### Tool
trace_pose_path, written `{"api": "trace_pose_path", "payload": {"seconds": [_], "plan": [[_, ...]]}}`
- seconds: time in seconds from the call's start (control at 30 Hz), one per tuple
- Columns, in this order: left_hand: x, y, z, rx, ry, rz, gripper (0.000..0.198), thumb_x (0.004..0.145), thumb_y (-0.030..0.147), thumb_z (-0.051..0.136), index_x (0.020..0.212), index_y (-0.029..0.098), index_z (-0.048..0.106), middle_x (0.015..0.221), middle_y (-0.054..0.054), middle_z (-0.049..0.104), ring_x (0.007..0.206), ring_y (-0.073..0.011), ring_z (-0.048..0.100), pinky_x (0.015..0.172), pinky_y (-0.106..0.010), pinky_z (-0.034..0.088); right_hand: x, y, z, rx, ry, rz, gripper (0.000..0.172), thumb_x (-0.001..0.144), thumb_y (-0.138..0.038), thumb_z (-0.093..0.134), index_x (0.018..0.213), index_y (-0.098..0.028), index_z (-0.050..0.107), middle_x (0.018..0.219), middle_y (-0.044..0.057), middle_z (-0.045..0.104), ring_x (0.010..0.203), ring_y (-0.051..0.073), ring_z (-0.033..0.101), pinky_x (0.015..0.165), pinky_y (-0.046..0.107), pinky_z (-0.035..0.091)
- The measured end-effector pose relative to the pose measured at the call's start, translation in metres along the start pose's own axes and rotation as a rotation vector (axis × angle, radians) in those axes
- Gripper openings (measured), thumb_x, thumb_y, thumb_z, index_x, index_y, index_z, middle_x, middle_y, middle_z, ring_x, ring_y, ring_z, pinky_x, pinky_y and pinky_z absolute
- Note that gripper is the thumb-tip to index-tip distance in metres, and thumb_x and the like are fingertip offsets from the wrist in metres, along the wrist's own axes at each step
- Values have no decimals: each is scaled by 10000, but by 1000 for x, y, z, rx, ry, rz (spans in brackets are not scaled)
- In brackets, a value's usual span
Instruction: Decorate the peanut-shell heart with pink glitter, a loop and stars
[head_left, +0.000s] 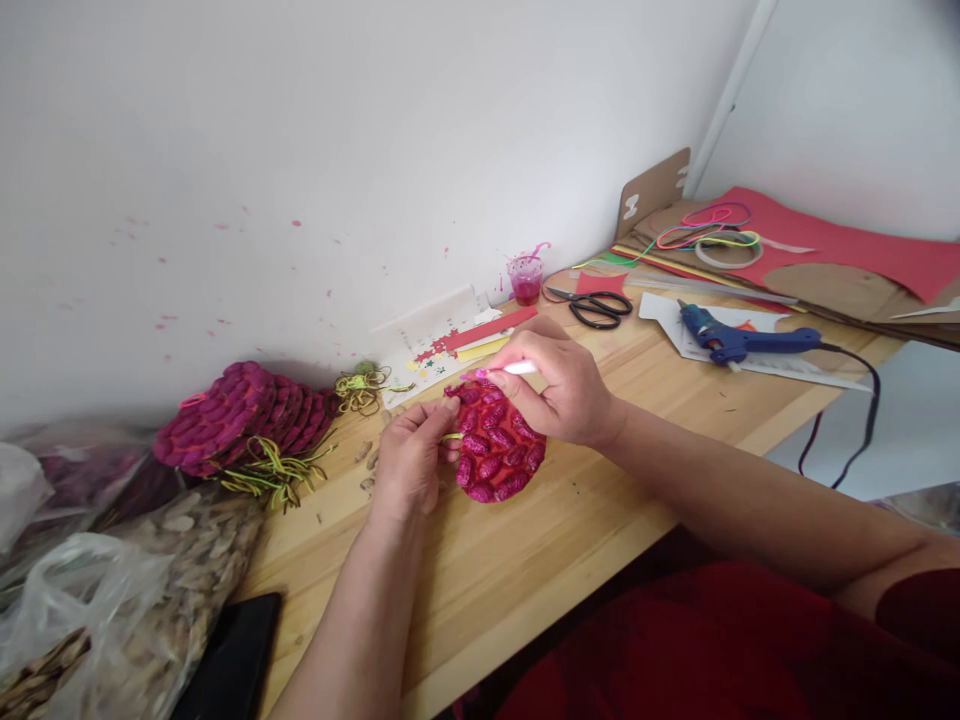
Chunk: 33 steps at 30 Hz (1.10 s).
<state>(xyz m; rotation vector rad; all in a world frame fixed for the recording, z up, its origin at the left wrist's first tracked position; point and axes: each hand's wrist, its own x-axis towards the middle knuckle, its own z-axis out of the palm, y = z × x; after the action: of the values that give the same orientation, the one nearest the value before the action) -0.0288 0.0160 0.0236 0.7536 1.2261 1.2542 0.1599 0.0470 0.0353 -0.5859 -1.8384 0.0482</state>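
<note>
A round red disc (496, 452) covered with glittery magenta seed shapes lies on the wooden table (525, 560). My left hand (409, 462) pinches its left edge, fingers closed on it. My right hand (559, 385) rests over the disc's upper right and grips a thin white brush (517, 369) with a pink tip, which touches the disc's top edge.
A stack of finished magenta discs (244, 412) with yellow-green strings lies at left, beside plastic bags of pale seeds (187, 560). Behind are a small cup of pink paint (525, 279), black scissors (596, 305), a blue glue gun (739, 340) and red paper sheets (847, 245).
</note>
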Motion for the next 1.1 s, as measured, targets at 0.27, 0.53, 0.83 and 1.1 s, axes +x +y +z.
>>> {"api": "trace_pose_path", "payload": {"seconds": [0.27, 0.53, 0.83, 1.1], "plan": [[-1, -2, 0, 40, -21, 45, 456, 516, 403, 962, 709, 120, 661, 601, 24, 638, 407, -59, 513, 414, -179, 409, -2, 3, 2, 130, 5, 182, 57, 962, -224, 626, 913, -201, 641, 858, 48, 694, 833, 197, 650, 773, 344, 514], [0, -3, -1, 60, -8, 41, 450, 520, 414, 953, 698, 131, 652, 609, 21, 636, 413, -63, 505, 417, -192, 398, -2, 6, 1, 153, 11, 232, 69, 957, -256, 646, 905, -218, 621, 857, 30, 693, 822, 194, 649, 774, 345, 508], [-1, -2, -1, 48, -7, 52, 444, 521, 406, 955, 685, 128, 649, 593, 24, 631, 409, -58, 503, 424, -184, 409, -2, 7, 1, 113, 34, 261, 73, 946, -245, 650, 889, -212, 620, 839, 32, 687, 818, 196, 643, 773, 346, 500], [-2, -2, -1, 64, 0, 55, 436, 543, 413, 944, 686, 133, 642, 605, 15, 641, 411, -64, 509, 417, -187, 406, -1, 5, 0, 37, 20, 131, 45, 941, -218, 633, 896, -225, 633, 822, 42, 688, 844, 221, 631, 805, 385, 502]]}}
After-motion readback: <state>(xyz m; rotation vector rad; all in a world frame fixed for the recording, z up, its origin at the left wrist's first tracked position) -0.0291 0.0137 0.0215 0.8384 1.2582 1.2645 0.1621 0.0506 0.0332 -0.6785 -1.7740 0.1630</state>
